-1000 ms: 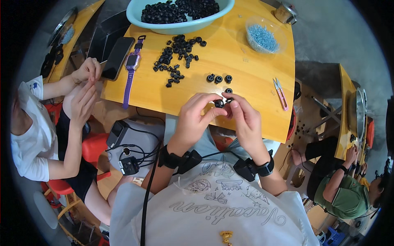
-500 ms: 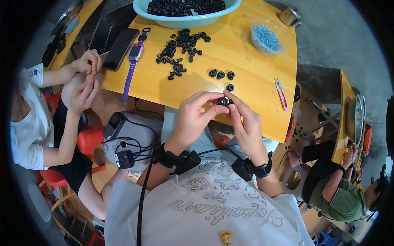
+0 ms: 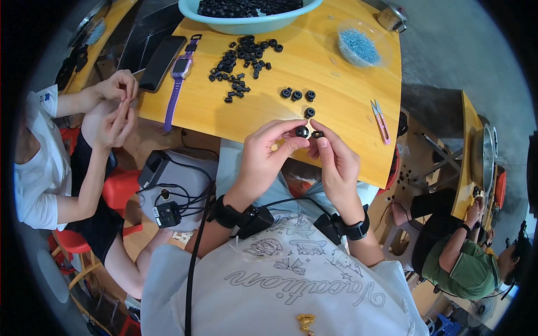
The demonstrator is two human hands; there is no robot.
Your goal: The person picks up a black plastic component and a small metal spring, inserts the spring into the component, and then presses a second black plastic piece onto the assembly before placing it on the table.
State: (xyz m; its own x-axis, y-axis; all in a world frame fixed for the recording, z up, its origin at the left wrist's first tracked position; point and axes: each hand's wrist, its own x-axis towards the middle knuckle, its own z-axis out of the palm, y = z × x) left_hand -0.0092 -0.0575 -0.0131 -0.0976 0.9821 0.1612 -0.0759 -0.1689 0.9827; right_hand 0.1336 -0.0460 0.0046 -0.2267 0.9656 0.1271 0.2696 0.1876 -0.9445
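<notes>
Your left hand and right hand pinch a small black ring together with closed fingers above the counter edge, four finished pieces lying beyond, a loose pile seemingly waiting.

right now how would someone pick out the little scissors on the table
On the yellow wooden table, look toward its right edge, right of the person's right hand. The scissors lie there alone, pink-handled and slim, unlike the round black parts scattered farther left.
</notes>
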